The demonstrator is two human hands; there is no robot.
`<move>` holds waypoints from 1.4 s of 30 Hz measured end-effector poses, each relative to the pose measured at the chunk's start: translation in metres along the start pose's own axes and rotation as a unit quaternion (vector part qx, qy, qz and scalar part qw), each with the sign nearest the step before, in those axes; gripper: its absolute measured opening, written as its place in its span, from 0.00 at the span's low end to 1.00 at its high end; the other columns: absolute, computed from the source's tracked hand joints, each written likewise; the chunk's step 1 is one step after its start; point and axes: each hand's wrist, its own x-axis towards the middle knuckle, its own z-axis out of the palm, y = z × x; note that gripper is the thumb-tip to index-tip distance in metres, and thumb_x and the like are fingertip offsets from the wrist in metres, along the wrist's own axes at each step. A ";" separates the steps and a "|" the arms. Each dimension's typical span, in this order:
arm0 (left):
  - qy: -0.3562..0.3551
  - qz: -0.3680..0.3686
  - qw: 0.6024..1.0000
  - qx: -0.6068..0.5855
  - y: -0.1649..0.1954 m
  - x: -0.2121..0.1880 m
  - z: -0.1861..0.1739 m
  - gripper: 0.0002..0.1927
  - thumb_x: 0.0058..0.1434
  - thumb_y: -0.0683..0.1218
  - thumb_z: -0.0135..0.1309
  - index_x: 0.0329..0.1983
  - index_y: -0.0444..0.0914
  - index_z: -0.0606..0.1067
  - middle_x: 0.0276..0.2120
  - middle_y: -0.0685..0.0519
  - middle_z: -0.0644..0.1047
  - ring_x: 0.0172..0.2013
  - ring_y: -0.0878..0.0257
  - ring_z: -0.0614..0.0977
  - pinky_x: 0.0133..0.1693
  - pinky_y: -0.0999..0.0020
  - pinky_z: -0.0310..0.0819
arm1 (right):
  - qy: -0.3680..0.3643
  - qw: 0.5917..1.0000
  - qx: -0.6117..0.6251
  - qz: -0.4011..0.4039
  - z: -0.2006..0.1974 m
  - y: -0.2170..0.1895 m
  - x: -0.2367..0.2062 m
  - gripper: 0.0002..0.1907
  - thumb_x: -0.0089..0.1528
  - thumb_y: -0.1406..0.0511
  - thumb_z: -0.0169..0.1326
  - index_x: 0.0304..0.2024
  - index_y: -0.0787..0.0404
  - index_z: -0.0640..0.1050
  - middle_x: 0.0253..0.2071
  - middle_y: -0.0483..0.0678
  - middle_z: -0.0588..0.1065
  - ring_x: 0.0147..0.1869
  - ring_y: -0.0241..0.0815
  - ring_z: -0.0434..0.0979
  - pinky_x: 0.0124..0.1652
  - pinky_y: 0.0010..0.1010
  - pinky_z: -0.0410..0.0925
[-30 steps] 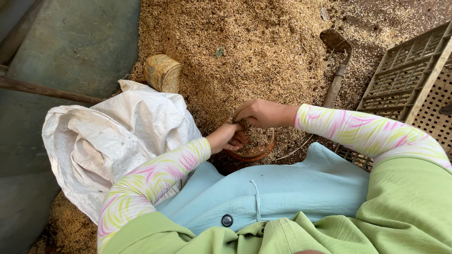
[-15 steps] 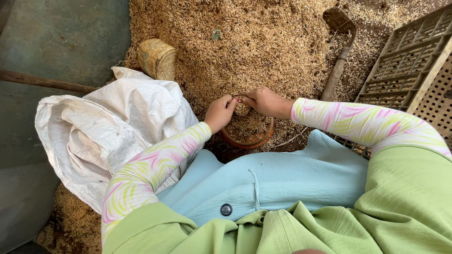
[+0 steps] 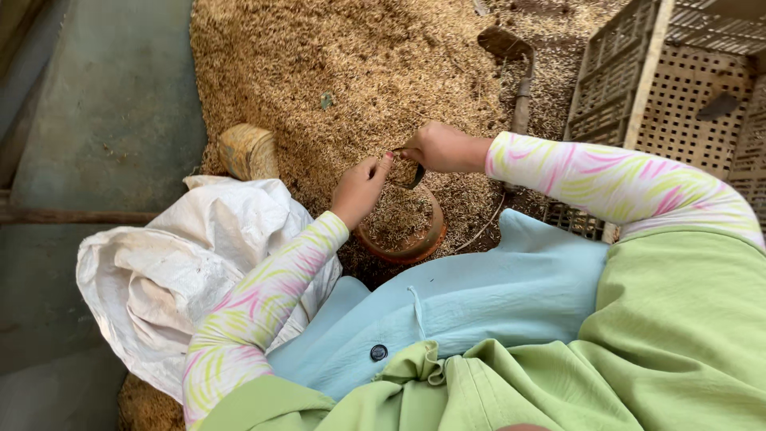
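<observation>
A round brown bowl (image 3: 425, 243) stands on the ground in front of me, heaped with pale grain husks. My right hand (image 3: 443, 148) is over its far rim, closed on a small dark scoop (image 3: 415, 175) full of husks. My left hand (image 3: 359, 190) is just left of the scoop with its fingers curved, fingertips touching the scoop's edge and holding nothing that I can see. A wide pile of the same husks (image 3: 359, 72) spreads beyond the bowl.
A crumpled white sack (image 3: 167, 271) lies open to the left of the bowl. A wooden block (image 3: 247, 152) sits at the pile's edge. A long-handled shovel (image 3: 515, 60) lies on the husks at the right. Slatted plastic crates (image 3: 670, 88) stand at the far right.
Both hands were low in the bowl. Now the right hand has lifted to the far rim with the scoop, and the left hand has come up beside it.
</observation>
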 end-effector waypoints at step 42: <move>-0.162 -0.094 0.982 0.038 -0.105 -0.048 -0.033 0.15 0.68 0.51 0.53 0.52 0.40 0.81 0.43 0.52 0.84 0.42 0.62 0.84 0.42 0.68 0.76 | 0.424 0.449 0.112 0.778 0.016 0.215 -0.447 0.10 0.66 0.66 0.55 0.42 0.69 0.80 0.38 0.58 0.80 0.33 0.42 0.83 0.30 0.22 0.77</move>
